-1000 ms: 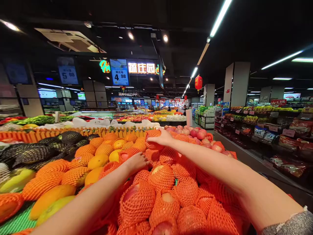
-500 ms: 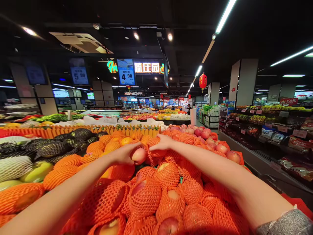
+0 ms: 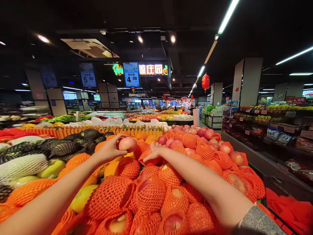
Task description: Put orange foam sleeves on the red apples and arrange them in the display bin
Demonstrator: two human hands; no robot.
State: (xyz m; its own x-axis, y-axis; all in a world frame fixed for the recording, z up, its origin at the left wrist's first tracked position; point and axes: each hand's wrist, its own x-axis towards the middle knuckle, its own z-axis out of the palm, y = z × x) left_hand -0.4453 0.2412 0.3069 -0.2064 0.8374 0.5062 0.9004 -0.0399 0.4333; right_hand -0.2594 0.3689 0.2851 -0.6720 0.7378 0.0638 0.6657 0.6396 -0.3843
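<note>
My left hand [image 3: 111, 149] is closed round a bare pink-red apple [image 3: 127, 144], held just above the fruit pile. To its right, my right hand [image 3: 155, 152] curls over an apple in orange foam netting [image 3: 149, 157], thumb and fingers on either side of it. The palm hides part of that apple. Several more netted apples [image 3: 150, 194] fill the pile below and between my forearms. Yellow-orange fruit [image 3: 111, 168] shows just under my left hand.
Dark netted melons [image 3: 63, 147] and a white-netted fruit [image 3: 24, 165] lie on the left. Bare apples [image 3: 237, 159] line the right side. A low orange fence [image 3: 144, 131] crosses behind the pile. Packaged-goods shelves [image 3: 269, 125] stand across the aisle; red cloth-like material [image 3: 288, 209] lies lower right.
My left hand has lifted the bare apple up and left, apart from the right hand. My right hand has shifted slightly left and down in view. The camera view has turned a little left.
</note>
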